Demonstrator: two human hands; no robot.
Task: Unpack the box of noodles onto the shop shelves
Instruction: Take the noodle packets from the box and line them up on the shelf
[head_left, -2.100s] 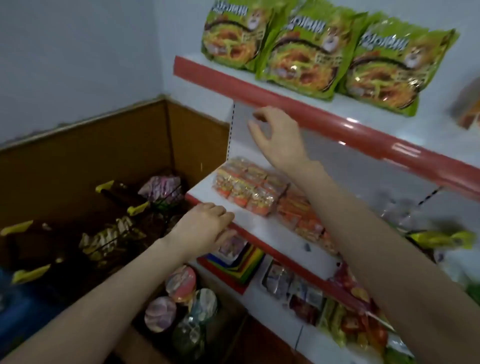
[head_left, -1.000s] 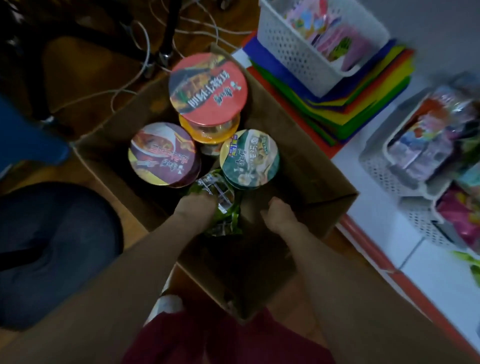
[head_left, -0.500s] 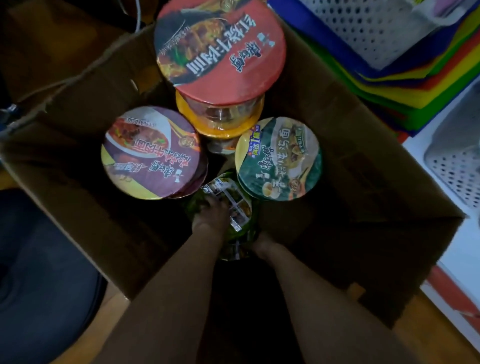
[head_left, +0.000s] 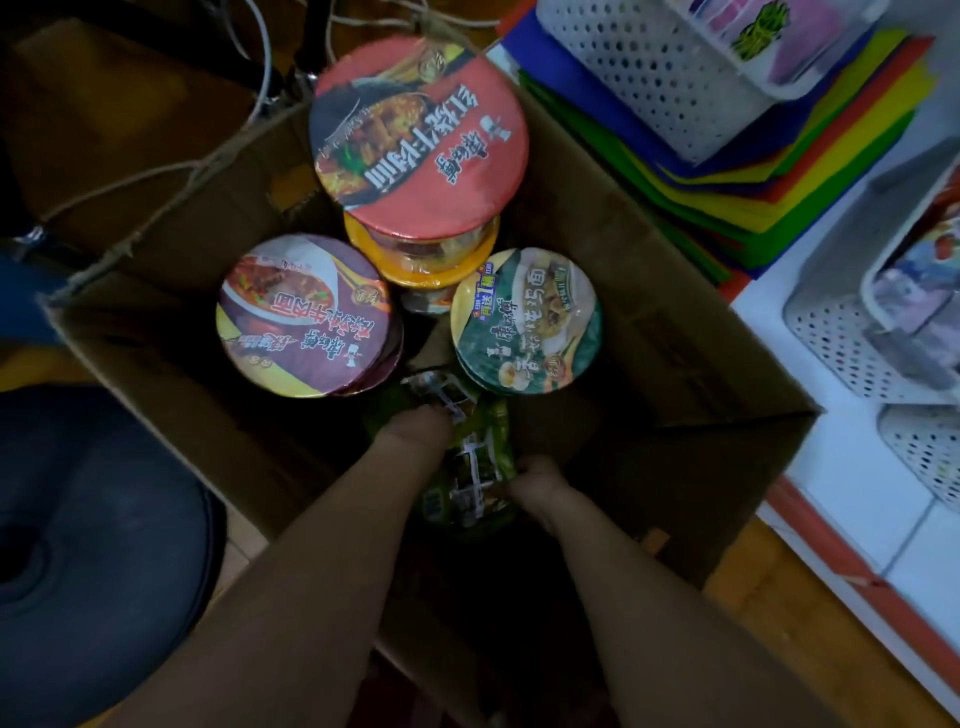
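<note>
Noodle packet (head_left: 470, 470), long axis toward cups (head_left: 524, 322)

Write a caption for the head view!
Left hand and right hand grip a green packet in the noodle box.

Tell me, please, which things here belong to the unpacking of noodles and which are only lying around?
For the job: cardboard box; red bowl, purple bowl, green bowl inside it; green packet, held by left hand and right hand; white shelf.

Just lying about: white basket; coloured sheets; cables; dark seat.
</note>
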